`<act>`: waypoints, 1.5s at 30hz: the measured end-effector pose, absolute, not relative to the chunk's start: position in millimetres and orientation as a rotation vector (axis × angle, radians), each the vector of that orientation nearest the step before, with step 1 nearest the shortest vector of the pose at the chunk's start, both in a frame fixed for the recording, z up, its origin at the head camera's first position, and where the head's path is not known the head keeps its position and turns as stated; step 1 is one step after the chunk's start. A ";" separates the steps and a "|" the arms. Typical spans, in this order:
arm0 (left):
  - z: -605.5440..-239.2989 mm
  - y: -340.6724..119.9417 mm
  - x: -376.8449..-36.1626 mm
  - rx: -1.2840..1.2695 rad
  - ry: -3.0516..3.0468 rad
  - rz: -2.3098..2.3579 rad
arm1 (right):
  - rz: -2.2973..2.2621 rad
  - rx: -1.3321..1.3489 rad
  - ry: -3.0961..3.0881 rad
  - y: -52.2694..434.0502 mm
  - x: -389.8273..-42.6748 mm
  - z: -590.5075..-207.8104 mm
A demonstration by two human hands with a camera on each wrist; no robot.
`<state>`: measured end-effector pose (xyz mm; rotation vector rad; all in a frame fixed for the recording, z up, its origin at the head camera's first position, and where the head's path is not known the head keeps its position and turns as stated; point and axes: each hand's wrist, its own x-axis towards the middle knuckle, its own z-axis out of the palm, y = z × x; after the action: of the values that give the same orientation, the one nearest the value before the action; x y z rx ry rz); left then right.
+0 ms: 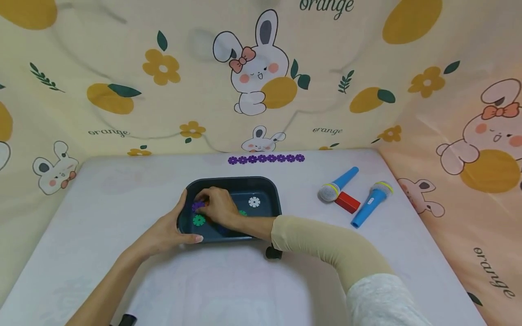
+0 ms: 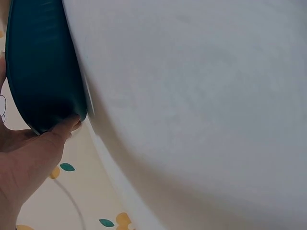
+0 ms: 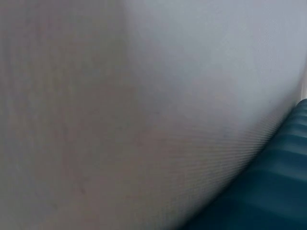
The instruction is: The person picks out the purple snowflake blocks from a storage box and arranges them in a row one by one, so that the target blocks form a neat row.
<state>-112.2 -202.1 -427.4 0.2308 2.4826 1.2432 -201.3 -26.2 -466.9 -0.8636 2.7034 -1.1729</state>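
A dark blue-green tray [image 1: 248, 182] stands on the white table. My left hand [image 1: 169, 230] grips its left end, with the thumb along the near side; the left wrist view also shows this hand [image 2: 33, 158] against the tray's outer wall [image 2: 43, 57]. Inside the tray, my right hand [image 1: 220, 207] pinches a purple snowflake disc [image 1: 197, 206] near the left end. Just below that lies a green disc [image 1: 199, 220], and a white disc [image 1: 254, 202] lies farther right. Another green disc [image 1: 243, 213] is partly hidden by the right hand. The right wrist view is blurred, showing the tray's wall [image 3: 254, 196].
Several purple discs [image 1: 262, 158] form a row near the table's back edge. To the right lie two blue toy microphones [image 1: 345, 177] [image 1: 369, 207] with a red block [image 1: 347, 202] between them. A printed cloth [image 1: 183, 99] hangs behind the table.
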 end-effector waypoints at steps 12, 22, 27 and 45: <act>-424.3 -198.3 -112.3 0.213 2.482 1.220 | -1.277 -0.792 2.640 -15.1 -209.8 -460.6; -421.6 -196.7 -112.9 0.173 2.492 1.170 | -1.353 -0.772 2.399 24.7 -223.6 -428.7; -420.4 -195.3 -113.1 0.146 2.492 1.154 | -1.420 -0.810 2.360 55.1 -234.5 -403.2; -421.4 -193.8 -113.1 0.130 2.476 1.170 | -1.522 -0.438 2.527 165.5 -295.0 -380.5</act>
<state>-113.1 -193.8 -421.4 0.1298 2.4763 1.1697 -295.0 165.5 -380.5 -0.4378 2.5273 -1.5216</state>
